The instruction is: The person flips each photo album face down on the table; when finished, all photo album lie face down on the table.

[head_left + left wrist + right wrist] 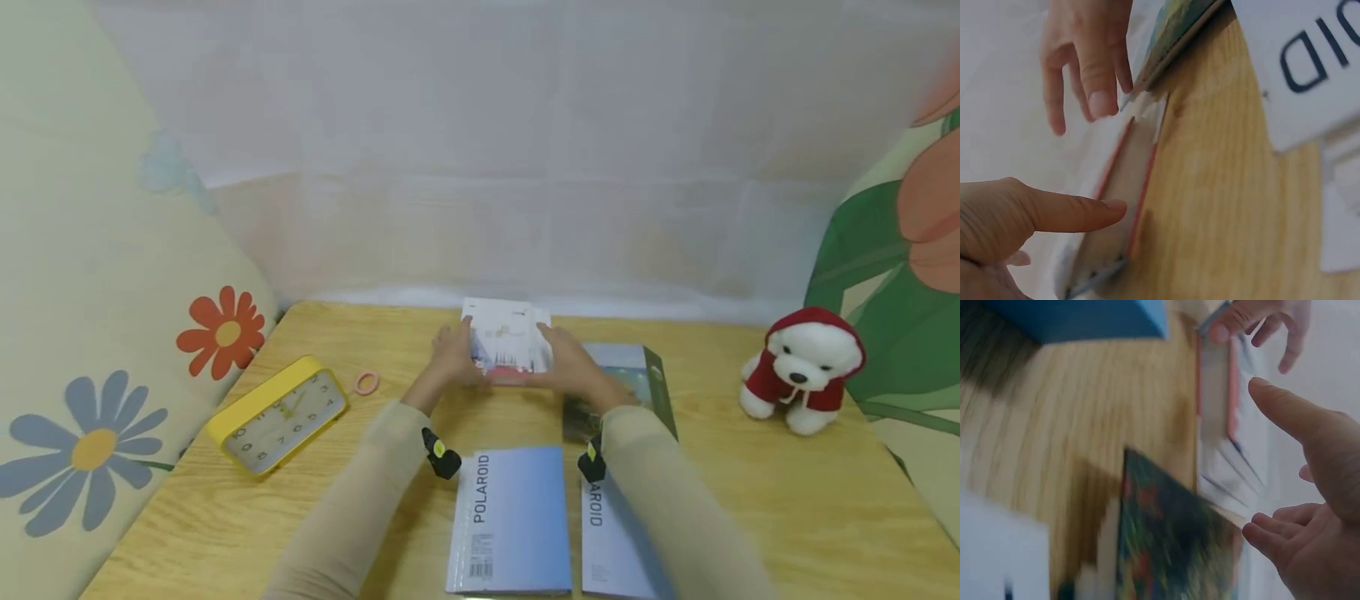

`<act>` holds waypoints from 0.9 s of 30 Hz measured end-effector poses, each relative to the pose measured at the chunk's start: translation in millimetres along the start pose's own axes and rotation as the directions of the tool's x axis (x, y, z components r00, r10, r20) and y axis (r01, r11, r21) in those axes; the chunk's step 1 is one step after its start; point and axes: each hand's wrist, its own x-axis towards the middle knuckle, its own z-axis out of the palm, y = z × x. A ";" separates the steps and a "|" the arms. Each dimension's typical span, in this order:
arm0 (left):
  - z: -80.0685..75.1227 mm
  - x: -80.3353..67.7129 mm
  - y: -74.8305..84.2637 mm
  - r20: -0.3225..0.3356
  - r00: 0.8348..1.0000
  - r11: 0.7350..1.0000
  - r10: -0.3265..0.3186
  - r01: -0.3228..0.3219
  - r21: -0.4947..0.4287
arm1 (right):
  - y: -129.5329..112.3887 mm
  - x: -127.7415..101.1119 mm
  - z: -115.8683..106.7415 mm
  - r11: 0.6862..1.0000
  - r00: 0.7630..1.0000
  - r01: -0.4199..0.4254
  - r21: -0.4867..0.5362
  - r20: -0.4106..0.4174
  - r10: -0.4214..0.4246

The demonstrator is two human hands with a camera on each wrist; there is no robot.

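Note:
A thick book (506,337) with a white cover and a red band along its near side lies at the back of the table. My left hand (453,354) is at its left side, the straight thumb against the near page edge in the left wrist view. Around the right side spreads my right hand (570,362), its thumb over the cover in the head view. The right wrist view shows this right hand (1310,462) with loose, parted fingers. Partly under the right forearm lies a book with a landscape cover (660,383).
Two blue-white books marked POLAROID, a left one (517,517) and a right one (615,533), lie near the front. A yellow clock (292,412) and a pink ring (366,382) are at left. A white plush dog (806,371) in a red hood sits right. Behind hangs white cloth (525,167).

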 end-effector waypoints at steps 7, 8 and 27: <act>20.2 8.3 -16.0 -0.041 0.999 0.979 0.017 -0.024 -0.200 | 2.4 18.6 24.9 0.999 0.999 -0.010 -0.053 0.031 0.012; 21.2 8.7 -16.9 -0.051 0.998 0.976 0.031 -0.041 -0.214 | 2.3 19.4 26.3 0.998 0.999 -0.010 -0.064 0.036 0.012; 25.9 -35.8 -22.7 -0.127 0.968 0.931 0.215 -0.243 -0.273 | -22.6 -15.2 36.7 0.969 0.998 -0.023 -0.248 0.049 0.036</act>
